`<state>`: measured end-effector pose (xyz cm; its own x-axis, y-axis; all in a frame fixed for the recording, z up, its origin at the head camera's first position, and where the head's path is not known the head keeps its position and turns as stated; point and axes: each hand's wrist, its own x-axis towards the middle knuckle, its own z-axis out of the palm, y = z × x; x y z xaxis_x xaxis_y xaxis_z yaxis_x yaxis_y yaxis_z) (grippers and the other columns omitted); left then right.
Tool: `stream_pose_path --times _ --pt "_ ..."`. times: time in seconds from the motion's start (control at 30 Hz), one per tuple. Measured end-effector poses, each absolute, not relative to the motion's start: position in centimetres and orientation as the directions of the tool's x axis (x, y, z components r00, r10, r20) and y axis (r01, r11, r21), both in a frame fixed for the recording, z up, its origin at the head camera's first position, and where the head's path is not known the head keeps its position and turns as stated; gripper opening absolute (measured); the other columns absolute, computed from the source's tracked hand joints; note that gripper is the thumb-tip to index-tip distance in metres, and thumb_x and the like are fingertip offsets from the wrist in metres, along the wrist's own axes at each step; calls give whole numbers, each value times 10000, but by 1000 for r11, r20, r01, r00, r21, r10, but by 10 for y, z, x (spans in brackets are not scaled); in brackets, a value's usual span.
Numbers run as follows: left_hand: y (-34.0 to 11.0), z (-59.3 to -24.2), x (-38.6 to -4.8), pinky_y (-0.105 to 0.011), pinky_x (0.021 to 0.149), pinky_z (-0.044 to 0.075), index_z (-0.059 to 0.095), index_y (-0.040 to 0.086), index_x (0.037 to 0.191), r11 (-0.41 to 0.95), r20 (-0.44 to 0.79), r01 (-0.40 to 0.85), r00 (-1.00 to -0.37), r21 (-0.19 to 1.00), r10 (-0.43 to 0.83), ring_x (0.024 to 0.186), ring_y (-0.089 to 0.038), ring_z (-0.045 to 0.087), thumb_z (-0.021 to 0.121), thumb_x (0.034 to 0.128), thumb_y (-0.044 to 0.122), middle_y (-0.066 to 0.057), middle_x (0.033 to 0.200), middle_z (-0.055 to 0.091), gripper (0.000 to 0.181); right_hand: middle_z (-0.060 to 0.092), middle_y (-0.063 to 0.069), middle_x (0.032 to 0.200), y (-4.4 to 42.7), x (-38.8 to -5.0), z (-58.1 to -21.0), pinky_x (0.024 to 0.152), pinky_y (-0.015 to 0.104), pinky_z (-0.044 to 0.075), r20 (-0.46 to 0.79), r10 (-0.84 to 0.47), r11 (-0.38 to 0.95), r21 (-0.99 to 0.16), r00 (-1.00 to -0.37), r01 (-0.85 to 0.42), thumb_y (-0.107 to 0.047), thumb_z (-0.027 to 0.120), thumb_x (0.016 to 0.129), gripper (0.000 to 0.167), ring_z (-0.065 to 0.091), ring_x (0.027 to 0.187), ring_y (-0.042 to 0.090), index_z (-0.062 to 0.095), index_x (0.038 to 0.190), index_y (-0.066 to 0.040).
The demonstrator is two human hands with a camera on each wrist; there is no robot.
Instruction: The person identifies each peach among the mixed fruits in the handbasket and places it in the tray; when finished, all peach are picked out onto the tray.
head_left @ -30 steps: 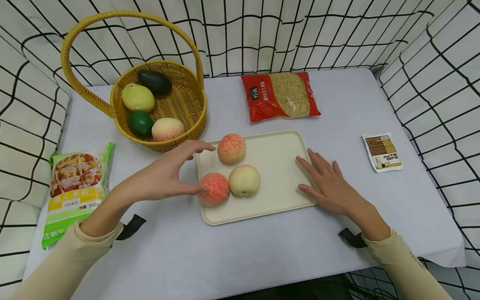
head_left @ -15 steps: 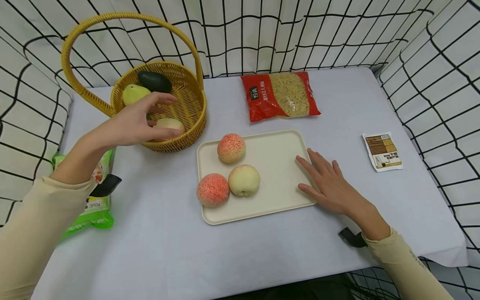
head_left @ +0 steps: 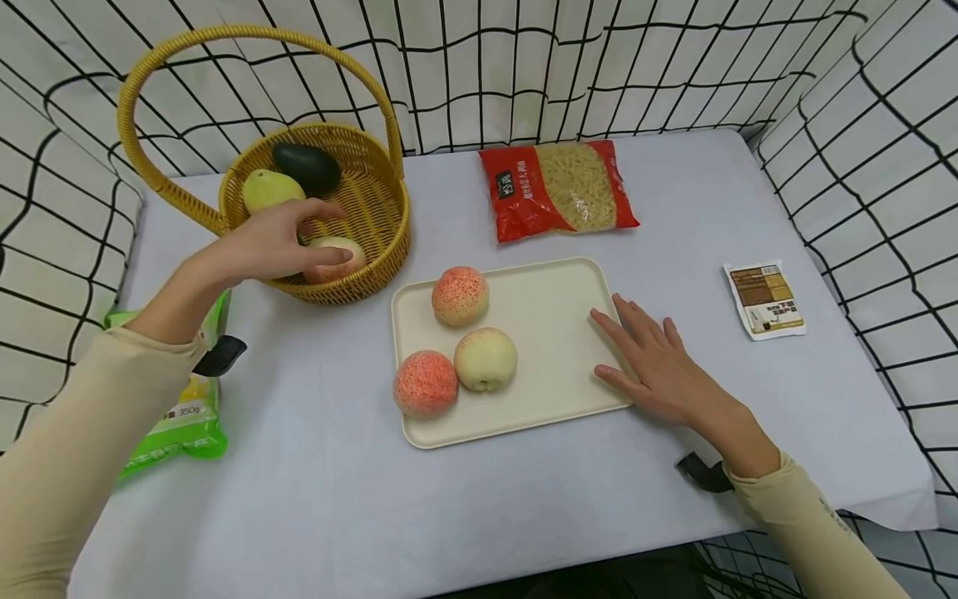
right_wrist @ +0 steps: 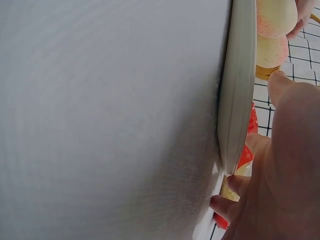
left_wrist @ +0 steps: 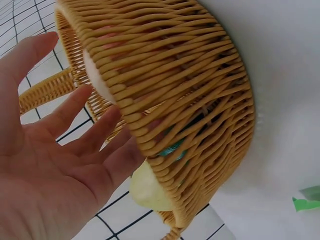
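My left hand [head_left: 273, 241] reaches over the near rim of the yellow wicker basket [head_left: 382, 258]. Its thumb and fingers are spread around a pale pink-speckled peach [head_left: 334, 258] inside; the left wrist view shows them apart, not clearly gripping it. A pear [head_left: 268, 190] and a dark green avocado [head_left: 307, 169] lie farther back. The green round fruit [left_wrist: 172, 149] shows through the weave. My right hand [head_left: 654, 366] rests with straight fingers at the right edge of a cream tray [head_left: 561, 349]. On the tray's left part are a speckled peach [head_left: 460, 296], a redder peach [head_left: 425, 383] and a pale yellow one [head_left: 485, 359].
A red bag of pasta [head_left: 560, 191] lies behind the tray. A small brown-and-white packet [head_left: 763, 300] is at the right. Under my left forearm a green food bag [head_left: 183, 428] is partly covered. Black wire mesh [head_left: 516, 75] stands behind the table.
My left hand has left the red peach on the tray and moved up and left into the basket, lowering slightly around the peach there. My right hand has stayed in place.
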<state>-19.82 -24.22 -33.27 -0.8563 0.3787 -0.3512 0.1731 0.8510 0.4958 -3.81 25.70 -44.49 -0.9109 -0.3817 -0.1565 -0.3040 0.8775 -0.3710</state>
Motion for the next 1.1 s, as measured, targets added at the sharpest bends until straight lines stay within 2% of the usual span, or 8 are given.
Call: stream_pose_path --times 0.23,0.37,0.57,0.83,1.1 --pt "-241 -344 -205 -442 897 457 495 80 1546 861 -365 189 -847 471 386 1155 -362 520 737 982 420 -244 1491 553 701 114 148 1804 257 -38 -445 1244 805 104 -157 -381 878 -369 -911 -304 -469 595 1051 774 157 1650 440 232 1708 -277" --pt "-239 -350 -207 -370 811 414 541 60 1501 864 -344 227 -849 449 401 1084 -344 542 750 972 384 -253 1391 610 654 117 150 1803 257 -38 -445 1245 803 106 -159 -382 878 -369 -911 -304 -468 594 1053 773 157 1651 442 232 1708 -276" --pt "-238 -354 -210 -379 815 426 588 62 1462 871 -367 259 -829 417 422 1061 -349 579 723 992 370 -245 1290 660 577 120 147 1804 258 -39 -445 1247 799 108 -160 -380 880 -366 -911 -302 -473 591 1055 773 157 1653 435 226 1709 -281" --pt "-236 -355 -212 -377 806 440 607 73 1435 870 -371 266 -824 414 429 1045 -343 596 714 994 388 -231 1248 672 552 123 145 1804 259 -38 -447 1252 792 106 -162 -373 883 -366 -914 -295 -476 590 1053 775 157 1656 427 228 1709 -280" --pt "-239 -346 -212 -403 815 466 511 78 1505 871 -354 169 -865 462 356 1119 -404 581 708 981 496 -271 1313 613 698 118 142 1806 259 -39 -447 1254 789 104 -163 -376 880 -372 -912 -296 -481 587 1055 776 152 1657 426 220 1711 -286"
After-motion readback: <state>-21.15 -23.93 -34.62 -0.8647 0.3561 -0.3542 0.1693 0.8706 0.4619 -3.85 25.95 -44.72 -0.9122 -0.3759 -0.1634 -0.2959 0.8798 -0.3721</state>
